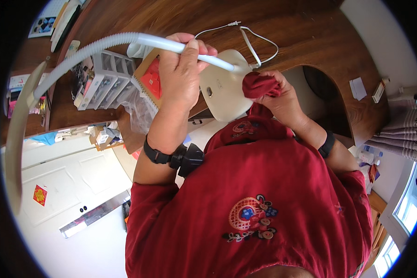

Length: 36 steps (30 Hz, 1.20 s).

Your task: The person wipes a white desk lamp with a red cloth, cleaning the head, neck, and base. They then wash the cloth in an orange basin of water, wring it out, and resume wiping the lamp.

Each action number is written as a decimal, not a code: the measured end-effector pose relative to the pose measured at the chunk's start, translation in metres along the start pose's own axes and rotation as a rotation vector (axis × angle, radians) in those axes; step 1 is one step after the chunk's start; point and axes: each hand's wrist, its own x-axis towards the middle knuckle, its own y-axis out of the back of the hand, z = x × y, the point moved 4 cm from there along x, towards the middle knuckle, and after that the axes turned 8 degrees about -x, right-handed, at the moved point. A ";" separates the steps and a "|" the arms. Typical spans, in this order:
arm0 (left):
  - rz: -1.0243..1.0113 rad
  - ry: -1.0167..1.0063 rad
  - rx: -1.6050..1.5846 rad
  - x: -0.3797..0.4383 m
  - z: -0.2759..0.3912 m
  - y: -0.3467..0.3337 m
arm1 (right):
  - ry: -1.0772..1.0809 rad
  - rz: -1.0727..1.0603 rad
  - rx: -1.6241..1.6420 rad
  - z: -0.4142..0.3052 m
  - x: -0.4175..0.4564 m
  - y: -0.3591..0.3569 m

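A gooseneck desk lamp is tilted in front of me, its stem (pixel 156 41) running up to the left from the pale base (pixel 226 92). My left hand (pixel 182 71) is closed around the smooth part of that stem, above the base. The flat lamp head (pixel 15 139) hangs at the far left. Bunched dark red cloth (pixel 259 85) is gripped in my right hand (pixel 281 99), at the right edge of the base. More red fabric shows just below it; whether the two are joined I cannot tell. A white power cord (pixel 269 41) lies behind the base, with its plug on the desk.
On the wooden desk (pixel 299 31), a small drawer organizer (pixel 106 83), a spiral notebook (pixel 144 83) with a red envelope (pixel 153 81) and clear plastic bag (pixel 140 107) stand at left. A desk cutout (pixel 319 93) is at right, beside white paper (pixel 358 88) and a small box (pixel 378 92).
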 end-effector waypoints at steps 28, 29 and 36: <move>-0.013 -0.015 -0.161 0.007 -0.018 -0.014 | 0.304 0.209 -0.669 -0.034 0.007 0.017; -0.020 -0.012 -0.151 0.008 -0.018 -0.014 | 0.288 0.241 -0.659 -0.032 0.008 0.018; 0.004 -0.007 -0.071 0.013 -0.005 -0.008 | -0.244 0.449 0.117 0.027 0.015 0.069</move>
